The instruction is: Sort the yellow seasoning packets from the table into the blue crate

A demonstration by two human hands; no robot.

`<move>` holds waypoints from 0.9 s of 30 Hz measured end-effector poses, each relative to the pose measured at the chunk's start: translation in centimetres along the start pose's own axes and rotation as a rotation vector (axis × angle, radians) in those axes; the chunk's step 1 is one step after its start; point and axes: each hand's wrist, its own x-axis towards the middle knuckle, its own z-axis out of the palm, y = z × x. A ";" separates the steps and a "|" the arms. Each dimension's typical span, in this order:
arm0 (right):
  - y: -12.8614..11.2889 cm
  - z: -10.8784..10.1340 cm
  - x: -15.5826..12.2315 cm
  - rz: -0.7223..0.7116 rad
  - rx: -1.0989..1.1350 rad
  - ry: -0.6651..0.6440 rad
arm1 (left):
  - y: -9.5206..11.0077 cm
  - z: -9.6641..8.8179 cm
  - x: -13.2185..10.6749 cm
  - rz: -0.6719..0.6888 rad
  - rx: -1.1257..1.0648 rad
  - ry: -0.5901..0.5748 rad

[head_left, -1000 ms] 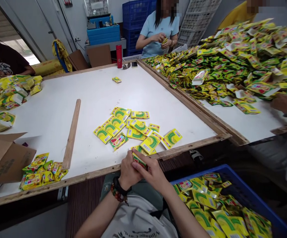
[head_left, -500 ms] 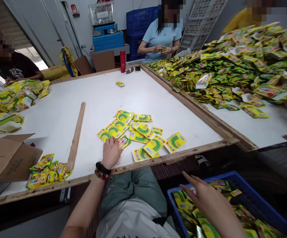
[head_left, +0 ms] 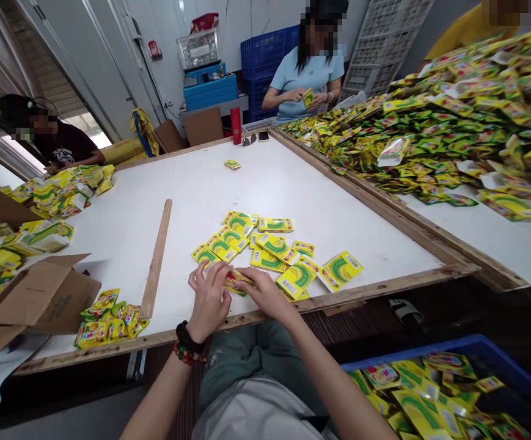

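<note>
On the table (head_left: 292,195), two hands (head_left: 210,302) (head_left: 267,293), one sachet (head_left: 238,282)

bright even indoor light over the white table (head_left: 292,183) ahead of my left hand (head_left: 209,300) and right hand (head_left: 267,292), only soft shadows. daylight from the doorway (head_left: 93,137) far left of my hands, blown out white. yellow sachet (head_left: 238,282) between my hands slightly soft, fingers a bit blurred. floor below my hands dim, blue crate (head_left: 489,354) low right darker. wide-angle bending at edges, walls lean, sachet heap (head_left: 457,122) right of my hands stretched.
</note>
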 end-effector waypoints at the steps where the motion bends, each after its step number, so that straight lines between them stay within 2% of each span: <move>1: -0.2 0.1 -0.6 0.016 0.048 0.027 | 0.4 0.1 -0.6 -0.016 -0.094 0.092; 3: -0.5 0.6 -2.6 0.065 0.191 0.081 | 1.4 0.8 -1.6 -0.089 -0.360 0.155; 6: 0.1 1.5 -6.2 0.158 0.385 0.124 | 3.6 3.1 -2.6 -0.261 -0.653 0.097; 9: 1.1 1.6 -8.8 0.287 0.550 0.230 | 5.8 5.7 -3.3 -0.396 -0.676 0.156; 12: 0.9 0.9 -9.1 0.369 0.657 0.388 | 7.2 7.5 -3.8 -0.330 -0.674 0.243; 15: -0.7 -0.1 -7.9 0.358 0.634 0.368 | 7.6 8.2 -3.9 -0.183 -0.635 0.327; 18: -2.4 -1.0 -7.0 0.309 0.601 0.315 | 7.3 8.0 -3.5 -0.071 -0.528 0.315; 20: -3.2 -1.4 -6.9 0.228 0.485 0.258 | 6.9 7.6 -3.2 -0.076 -0.513 0.256; 23: -3.6 -1.7 -7.1 0.099 0.226 0.196 | 6.4 7.1 -2.9 -0.130 -0.568 0.098; 25: -3.4 -1.6 -7.1 0.087 0.118 0.229 | 6.3 7.1 -2.8 -0.146 -0.561 0.025; 27: -3.0 -1.4 -7.0 0.113 0.086 0.278 | 6.2 7.2 -2.8 -0.175 -0.514 0.035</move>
